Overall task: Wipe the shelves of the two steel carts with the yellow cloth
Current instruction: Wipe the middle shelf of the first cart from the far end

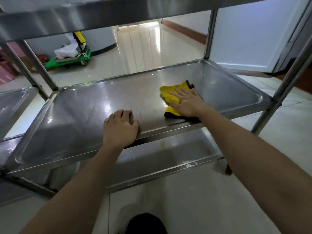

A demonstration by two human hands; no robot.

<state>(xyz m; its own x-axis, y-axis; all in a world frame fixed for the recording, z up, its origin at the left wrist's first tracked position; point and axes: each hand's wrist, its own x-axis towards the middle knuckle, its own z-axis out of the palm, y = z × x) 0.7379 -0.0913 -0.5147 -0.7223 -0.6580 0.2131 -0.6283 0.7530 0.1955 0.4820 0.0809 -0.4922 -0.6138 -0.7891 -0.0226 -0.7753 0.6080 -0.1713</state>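
The right hand (184,103) covers the middle of the crumpled yellow cloth with black edging (168,94), so its full outline cannot be told. The left hand (120,128) hides part of the middle steel shelf (92,107) at its front rim; whether it grips there is unclear. The top steel shelf (101,16) is blurred and cut off above. The second steel cart (15,102) is cut off at left.

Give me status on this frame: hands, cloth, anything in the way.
Right hand flat on yellow cloth, right part of middle shelf. Left hand braced on its near edge, fingers bent. Only that hand near cloth's path.
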